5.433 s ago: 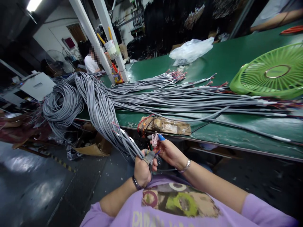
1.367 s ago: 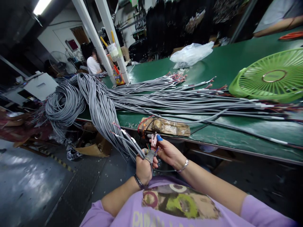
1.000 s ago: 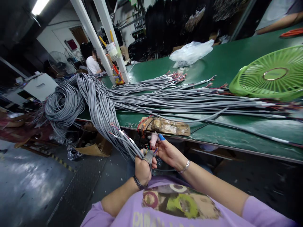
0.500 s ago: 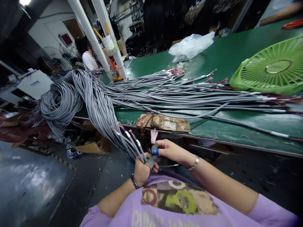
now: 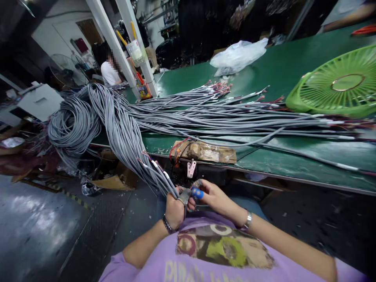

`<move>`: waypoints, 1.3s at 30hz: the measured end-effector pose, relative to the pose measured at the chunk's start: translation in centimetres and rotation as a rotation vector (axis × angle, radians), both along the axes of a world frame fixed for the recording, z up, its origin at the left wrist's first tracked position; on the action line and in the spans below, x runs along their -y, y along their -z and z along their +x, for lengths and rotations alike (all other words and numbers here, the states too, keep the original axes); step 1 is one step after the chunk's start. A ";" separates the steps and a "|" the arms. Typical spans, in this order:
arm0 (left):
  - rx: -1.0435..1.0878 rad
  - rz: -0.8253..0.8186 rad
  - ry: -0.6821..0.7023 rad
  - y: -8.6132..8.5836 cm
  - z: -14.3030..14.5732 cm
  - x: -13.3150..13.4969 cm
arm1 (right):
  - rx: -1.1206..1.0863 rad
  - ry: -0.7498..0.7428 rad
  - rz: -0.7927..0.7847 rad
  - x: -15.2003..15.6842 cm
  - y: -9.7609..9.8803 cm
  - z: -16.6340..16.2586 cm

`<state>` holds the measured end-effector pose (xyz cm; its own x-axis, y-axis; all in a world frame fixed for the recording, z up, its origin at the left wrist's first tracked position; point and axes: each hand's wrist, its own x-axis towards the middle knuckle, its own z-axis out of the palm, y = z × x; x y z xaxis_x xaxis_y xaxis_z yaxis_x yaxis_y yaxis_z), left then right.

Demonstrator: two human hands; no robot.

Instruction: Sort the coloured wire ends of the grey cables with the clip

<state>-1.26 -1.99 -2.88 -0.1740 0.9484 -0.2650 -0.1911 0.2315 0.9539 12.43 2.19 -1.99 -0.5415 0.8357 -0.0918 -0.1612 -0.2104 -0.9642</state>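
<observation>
Step in hand, by judgement: close finger work at the ends of gray cables (image 5: pixel 168 187), draped over the near edge of the counter (image 5: pixel 279 70). Note the left hand (image 5: pixel 175 209), clamped around several of these, with white bands (image 5: pixel 166 175) showing above the fist. Note the right hand (image 5: pixel 216 197), fingers bent in close beside the left; impossible to tell whether pinching a wire. Locate the pink clip (image 5: pixel 191 169) just below the near edge, under the wooden block (image 5: pixel 208 152). For the next move, probably maintain the left grip, steady the right fingertips and avoid snagging neighboring cables.
</observation>
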 end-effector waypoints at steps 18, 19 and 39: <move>0.108 -0.008 0.000 0.7 -0.8 0.5 | 0.112 0.033 0.033 -1.0 -0.2 -0.9; 0.125 -0.007 -0.022 0.7 -0.7 0.4 | 0.117 0.039 0.031 -1.0 -0.1 -0.9; 0.269 0.069 0.116 -2.0 -0.4 -1.3 | -0.320 0.084 -0.433 -4.4 -0.8 -1.3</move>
